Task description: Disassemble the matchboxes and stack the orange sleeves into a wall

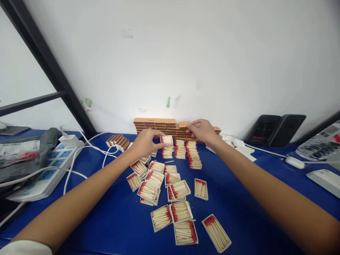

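My left hand [148, 142] pinches a white tray of red-tipped matches [166, 140] above the row of match piles. Farther back, my right hand [201, 130] has its fingertips closed on the right end of an orange matchbox cover [184, 124], at the top of the stacked matchboxes [154, 124] by the wall. Just below the hands lie loose match piles [193, 154]. Several filled trays [180, 189] are spread and partly stacked nearer the front. One filled tray [216, 233] sits apart at the front right.
On the blue table [111, 219], a power strip [50, 170] with white cables and a grey bag [34, 152] stand left. More matchbox covers [118, 141] lie behind the left forearm. Two dark phones [287, 130] lean on the wall at right, near white paper [243, 148].
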`<state>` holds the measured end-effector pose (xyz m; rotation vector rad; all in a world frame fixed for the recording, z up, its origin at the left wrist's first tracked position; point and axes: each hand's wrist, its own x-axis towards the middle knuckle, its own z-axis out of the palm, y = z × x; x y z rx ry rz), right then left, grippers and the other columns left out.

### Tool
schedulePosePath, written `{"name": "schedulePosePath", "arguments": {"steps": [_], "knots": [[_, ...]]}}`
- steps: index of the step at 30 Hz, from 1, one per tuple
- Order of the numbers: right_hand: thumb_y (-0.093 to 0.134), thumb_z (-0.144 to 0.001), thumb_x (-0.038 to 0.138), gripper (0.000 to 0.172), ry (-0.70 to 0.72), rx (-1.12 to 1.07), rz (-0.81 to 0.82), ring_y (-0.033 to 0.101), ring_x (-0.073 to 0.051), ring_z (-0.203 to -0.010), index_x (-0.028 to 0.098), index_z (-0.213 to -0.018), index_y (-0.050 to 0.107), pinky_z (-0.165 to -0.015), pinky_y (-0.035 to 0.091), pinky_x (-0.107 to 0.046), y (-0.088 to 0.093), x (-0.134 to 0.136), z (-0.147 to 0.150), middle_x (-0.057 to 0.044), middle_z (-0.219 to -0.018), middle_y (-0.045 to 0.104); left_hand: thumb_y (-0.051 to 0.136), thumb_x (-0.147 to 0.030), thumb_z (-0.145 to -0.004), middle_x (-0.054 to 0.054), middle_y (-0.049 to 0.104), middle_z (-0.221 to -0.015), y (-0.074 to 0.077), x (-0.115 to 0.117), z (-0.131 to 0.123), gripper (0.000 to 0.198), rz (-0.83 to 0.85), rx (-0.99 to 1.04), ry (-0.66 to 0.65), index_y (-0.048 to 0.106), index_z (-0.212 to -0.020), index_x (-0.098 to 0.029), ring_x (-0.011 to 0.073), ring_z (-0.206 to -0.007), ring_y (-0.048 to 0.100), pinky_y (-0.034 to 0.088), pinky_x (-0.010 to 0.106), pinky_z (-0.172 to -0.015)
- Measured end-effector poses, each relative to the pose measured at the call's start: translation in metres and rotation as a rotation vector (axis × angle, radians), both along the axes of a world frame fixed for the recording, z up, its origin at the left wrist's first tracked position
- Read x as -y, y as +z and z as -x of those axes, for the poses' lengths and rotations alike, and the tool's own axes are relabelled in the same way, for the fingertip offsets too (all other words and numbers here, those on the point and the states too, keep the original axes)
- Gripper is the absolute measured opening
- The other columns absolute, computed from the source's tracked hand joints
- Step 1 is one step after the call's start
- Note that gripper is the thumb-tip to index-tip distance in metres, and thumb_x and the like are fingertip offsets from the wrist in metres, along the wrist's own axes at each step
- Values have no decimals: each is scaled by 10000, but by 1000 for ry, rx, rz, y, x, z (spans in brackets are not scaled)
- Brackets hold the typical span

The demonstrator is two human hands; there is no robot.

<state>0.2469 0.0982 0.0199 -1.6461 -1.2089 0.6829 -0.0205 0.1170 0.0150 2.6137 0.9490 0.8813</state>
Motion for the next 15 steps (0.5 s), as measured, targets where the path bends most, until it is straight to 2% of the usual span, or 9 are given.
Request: {"name": "schedulePosePath", "arguments": {"steps": [4, 7, 11, 15], "knots": [[695, -964, 298, 153, 25, 123, 2, 621, -135, -552, 196, -958, 580, -532, 469, -274, -4, -12, 4, -105, -872, 808, 819, -457, -861, 95, 808, -1118, -1, -5, 4, 347, 56, 29, -6, 797, -1098, -205, 262, -1023, 752, 583, 406, -926], [706, -949, 332, 186, 13, 212, -8, 687, -183, -657, 211, -979, 569, -626, 500, -307, -5, -13, 5, -77, -823, 801, 835, -444, -846, 89, 805, -1131, -3, -7, 5, 339, 74, 56, -16, 797, -1090, -213, 264, -1054, 747, 581, 413, -947], [702, -934, 296, 169, 47, 254, -59, 747, -220, -850, 223, -973, 554, -738, 510, -320, -8, -12, 7, -62, -812, 796, 836, -442, -848, 88, 803, -1138, -4, -5, 3, 349, 70, 53, -43, 789, -1107, -214, 264, -1054, 744, 576, 426, -951], [666, -939, 268, 108, 61, 253, -78, 737, -217, -863, 223, -961, 571, -766, 499, -322, -11, -15, 9, -54, -818, 792, 824, -444, -867, 87, 803, -1122, -3, -1, 1, 332, 61, 37, -85, 785, -1106, -217, 258, -1032, 741, 564, 426, -948]]}}
